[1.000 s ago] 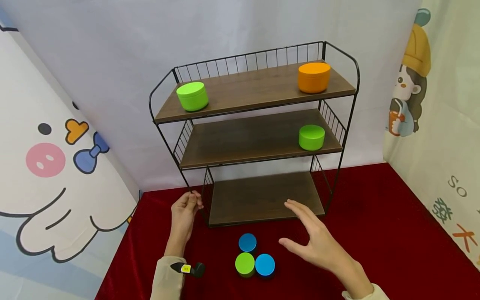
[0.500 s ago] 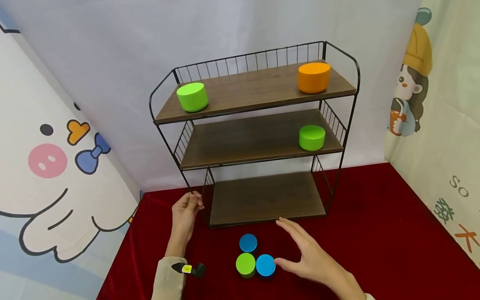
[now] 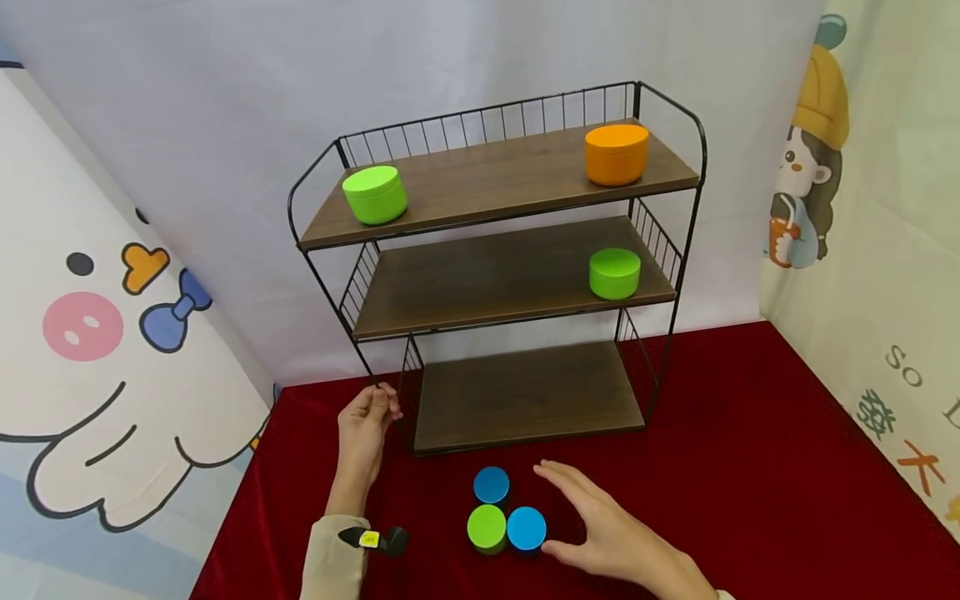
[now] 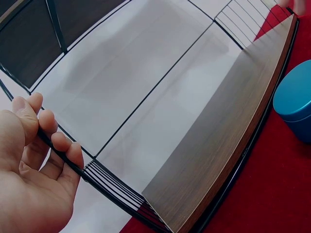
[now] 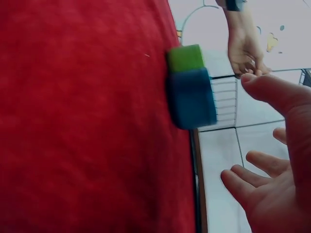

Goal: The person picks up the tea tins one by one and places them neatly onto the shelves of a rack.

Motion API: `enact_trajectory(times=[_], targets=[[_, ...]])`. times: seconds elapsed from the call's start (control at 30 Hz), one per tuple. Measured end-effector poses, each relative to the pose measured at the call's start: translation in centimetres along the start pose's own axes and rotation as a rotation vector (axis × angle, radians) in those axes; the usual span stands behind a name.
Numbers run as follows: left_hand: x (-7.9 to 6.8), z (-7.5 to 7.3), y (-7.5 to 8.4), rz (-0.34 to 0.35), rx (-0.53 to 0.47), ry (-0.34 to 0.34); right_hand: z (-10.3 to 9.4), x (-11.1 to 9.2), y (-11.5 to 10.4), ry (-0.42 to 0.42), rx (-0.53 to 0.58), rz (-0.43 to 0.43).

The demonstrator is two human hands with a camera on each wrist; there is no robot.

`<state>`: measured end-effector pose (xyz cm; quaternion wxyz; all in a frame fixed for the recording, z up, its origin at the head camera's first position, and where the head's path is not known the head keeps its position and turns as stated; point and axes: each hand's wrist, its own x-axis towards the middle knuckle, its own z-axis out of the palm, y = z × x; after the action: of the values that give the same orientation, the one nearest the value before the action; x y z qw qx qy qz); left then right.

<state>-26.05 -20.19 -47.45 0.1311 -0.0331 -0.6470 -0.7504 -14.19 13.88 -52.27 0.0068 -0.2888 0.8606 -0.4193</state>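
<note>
My left hand (image 3: 363, 435) curls its fingers round the black metal post (image 4: 63, 158) at the left side of a three-tier shelf rack (image 3: 517, 321). To the right of a cluster of round tins my right hand (image 3: 611, 533) hovers with fingers spread and holds nothing. Nearest to its thumb is a light blue tin (image 3: 527, 528). Touching or almost touching that are a lime green tin (image 3: 487, 527) and a darker blue tin (image 3: 491, 485) behind. In the right wrist view, blurred green and blue tins (image 5: 192, 97) lie beyond the thumb (image 5: 272, 90).
On the top shelf stand a green tin (image 3: 375, 195) at left and an orange tin (image 3: 617, 155) at right. Another green tin (image 3: 614, 273) sits at the right of the middle shelf. Red cloth (image 3: 750, 467) covers the table; printed curtains (image 3: 862, 292) hang at the sides.
My right hand has moved left and toward me, closer to the light blue tin. My left hand keeps its grip on the post. The head view has shifted slightly.
</note>
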Motion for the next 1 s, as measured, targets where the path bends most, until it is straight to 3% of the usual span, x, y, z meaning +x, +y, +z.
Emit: enact_trajectory(times=[0.2,0.47,0.83,1.0], targets=[[0.0,0.2,0.0,-0.004,-0.009,-0.002,0.9,-0.2,0.3,-0.082,0.016,0.007],[-0.1,0.2,0.0,0.005,0.005,0.017,1.8,-0.3,0.6,-0.111,0.054,-0.015],[-0.3,0.3,-0.5,0.076,0.008,0.013,2.6,-0.1,0.9,-0.159,0.123,0.009],[-0.3,0.5,-0.3,0.073,0.022,0.033,2.8,0.0,1.0,-0.171,0.141,0.021]])
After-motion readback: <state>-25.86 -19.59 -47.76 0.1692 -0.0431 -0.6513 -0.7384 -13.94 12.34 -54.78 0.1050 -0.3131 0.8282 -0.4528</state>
